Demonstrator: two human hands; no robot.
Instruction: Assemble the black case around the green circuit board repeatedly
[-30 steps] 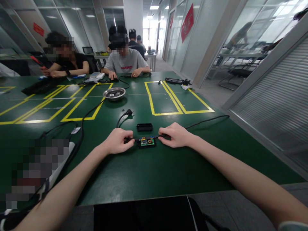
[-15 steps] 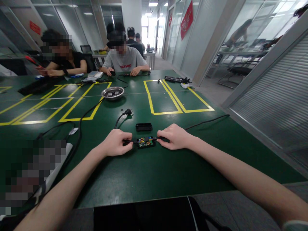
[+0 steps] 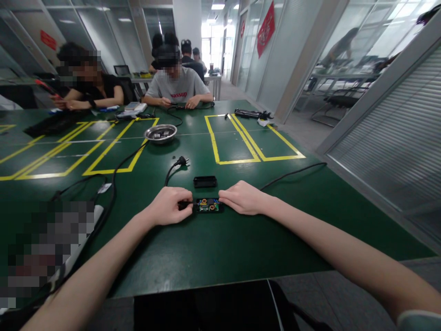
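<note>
A small circuit board point(image 3: 208, 205) with coils and coloured wires sits in a shallow black case on the green table. My left hand point(image 3: 173, 205) is closed on the black cable at the case's left end. At the right end, my right hand point(image 3: 241, 197) pinches the other cable close to the board; its fingertips hide most of what they grip. Just beyond the board lies an open black case half point(image 3: 205, 182). A power plug point(image 3: 182, 161) on a black cord rests past my left hand.
A metal bowl point(image 3: 161, 134) with small metal parts stands farther back. Yellow tape point(image 3: 237, 161) marks rectangles on the table point(image 3: 220, 257). A black tool-like object point(image 3: 251, 113) lies at the far edge. Two people sit across; the nearer-centre person point(image 3: 179, 87) handles a cable.
My right hand has slid left along its cable up to the case's end. My left hand has shifted slightly closer to the board, which now lies flatter on the table.
</note>
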